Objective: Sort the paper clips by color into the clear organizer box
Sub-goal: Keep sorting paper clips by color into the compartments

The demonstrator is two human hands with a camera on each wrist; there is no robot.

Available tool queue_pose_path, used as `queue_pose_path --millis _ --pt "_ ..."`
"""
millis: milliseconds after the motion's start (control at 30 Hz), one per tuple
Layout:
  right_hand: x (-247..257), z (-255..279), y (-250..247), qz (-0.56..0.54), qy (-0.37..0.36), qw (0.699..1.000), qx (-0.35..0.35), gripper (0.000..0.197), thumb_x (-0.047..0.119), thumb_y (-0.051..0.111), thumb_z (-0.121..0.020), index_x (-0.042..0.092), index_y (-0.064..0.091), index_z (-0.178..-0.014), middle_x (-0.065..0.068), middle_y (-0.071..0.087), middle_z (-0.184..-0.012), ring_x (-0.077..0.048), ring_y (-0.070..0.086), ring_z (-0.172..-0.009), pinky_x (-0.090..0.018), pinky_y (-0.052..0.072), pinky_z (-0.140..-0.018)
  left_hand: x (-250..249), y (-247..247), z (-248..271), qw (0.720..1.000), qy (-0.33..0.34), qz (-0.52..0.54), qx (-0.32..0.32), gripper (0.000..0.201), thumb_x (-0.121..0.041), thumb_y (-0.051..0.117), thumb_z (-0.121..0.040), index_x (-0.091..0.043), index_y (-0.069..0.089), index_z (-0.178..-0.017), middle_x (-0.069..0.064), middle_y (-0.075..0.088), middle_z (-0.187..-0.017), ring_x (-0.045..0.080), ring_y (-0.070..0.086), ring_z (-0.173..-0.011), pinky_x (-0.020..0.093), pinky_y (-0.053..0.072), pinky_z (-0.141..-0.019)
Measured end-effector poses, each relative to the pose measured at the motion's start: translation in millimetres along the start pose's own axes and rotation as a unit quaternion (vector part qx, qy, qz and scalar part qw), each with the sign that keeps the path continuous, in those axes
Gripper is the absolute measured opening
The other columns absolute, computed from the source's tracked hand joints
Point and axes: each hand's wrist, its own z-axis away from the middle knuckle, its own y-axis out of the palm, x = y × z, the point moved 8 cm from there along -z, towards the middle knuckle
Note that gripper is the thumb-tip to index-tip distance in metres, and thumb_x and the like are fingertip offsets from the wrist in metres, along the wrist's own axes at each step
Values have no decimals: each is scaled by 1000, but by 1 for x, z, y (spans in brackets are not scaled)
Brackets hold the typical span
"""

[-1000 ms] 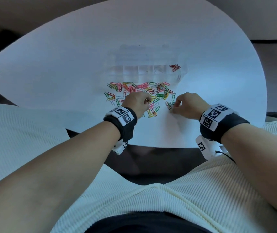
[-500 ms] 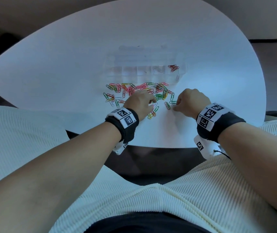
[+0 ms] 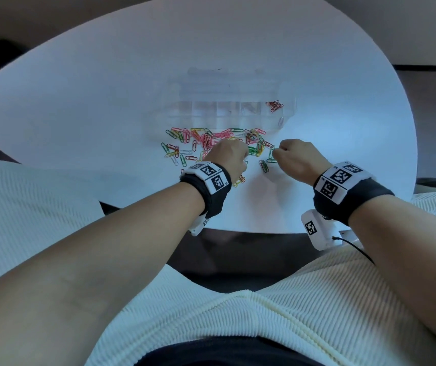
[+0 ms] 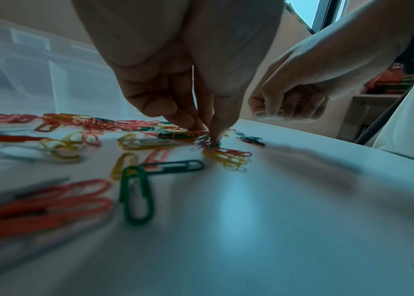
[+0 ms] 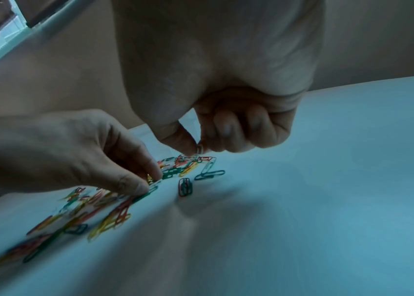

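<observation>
- While mixed paper clips (image 3: 211, 143) lie scattered at the clear organizer box's (image 3: 227, 112) six o'clock, red clips (image 3: 274, 105) fill its three-o'clock compartment.
- Left hand (image 3: 228, 157) pinches clips in the pile.
- Right hand (image 3: 297, 159), at the pile's three o'clock, pinches a white clip (image 4: 269, 114).
- All sits on a white table (image 3: 106, 101).

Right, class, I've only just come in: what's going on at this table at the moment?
A person seated at a white table is sorting a loose heap of coloured paper clips into a clear organizer box. So far only some red clips lie in its right-end compartment. The right hand pinches a pale, silvery clip just above the table. The left hand has its fingertips down in the heap, picking at a clip; its colour is unclear.
</observation>
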Motion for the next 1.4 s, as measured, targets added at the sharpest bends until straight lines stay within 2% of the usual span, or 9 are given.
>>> queue_pose_path --millis 133,333,500,700,800,1000,1067,1200,1400 --pt "0 5 1 -87 19 996 23 27 22 36 -89 15 30 -64 -7 38 -67 -22 29 -61 -33 25 -59 1 -1 1 1000 -3 14 0 11 -1 55 -79 -4 65 -82 10 64 -85 27 54 -79 29 41 -66" --pt "-2 9 5 -104 40 993 42 24 22 35 -87 17 29 -64 -8 37 -67 -22 28 -59 -33 24 -60 6 1 2 1000 5 17 -15 16 -8 60 -84 -9 66 -99 10 60 -106 27 53 -102 33 42 -81" --pt "-3 8 7 -108 42 992 49 26 22 36 -88 17 29 -63 -6 36 -65 -21 27 -57 -31 22 -56 2 -1 1 999 21 1 -27 18 -3 56 -86 -8 67 -100 10 66 -103 27 57 -100 30 42 -78" --pt "-2 6 9 -132 41 988 70 24 23 38 -86 18 30 -63 -3 31 -60 -20 23 -53 -29 20 -52 7 -15 7 984 -27 160 -69 30 -8 53 -90 -16 71 -112 3 69 -110 19 63 -96 23 49 -81" --pt "1 8 13 -214 43 971 100 25 17 39 -81 20 27 -60 -1 25 -56 -17 18 -51 -26 15 -50 18 -29 13 922 -95 364 -87 23 -6 55 -87 -16 75 -91 1 68 -82 12 58 -67 20 46 -58" --pt "8 10 6 -328 6 940 92 30 1 44 -77 12 37 -50 -10 45 -52 -18 29 -43 -25 17 -49 46 -35 16 707 -178 682 -63 8 2 42 -57 -6 43 -57 6 40 -54 16 32 -45 22 20 -46" --pt "10 9 4 -341 -14 936 86 35 -5 42 -77 12 36 -46 -6 43 -46 -16 27 -44 -25 16 -49 52 -38 18 741 -182 643 -67 7 -2 47 -58 -8 43 -56 3 34 -53 15 24 -45 22 18 -47" --pt "26 10 7 -235 -69 967 76 31 -1 45 -78 17 39 -54 1 40 -51 -15 30 -46 -22 21 -47 46 -34 20 962 -108 250 -9 13 -16 63 -81 -21 65 -69 -10 60 -73 9 55 -65 21 42 -60" --pt "41 11 26 -27 -118 993 11 6 21 60 -81 17 57 -83 3 55 -65 -16 52 -63 -30 41 -60 42 -14 27 996 -73 31 26 7 -33 67 -82 -29 67 -88 -7 65 -94 17 60 -88 26 44 -70"
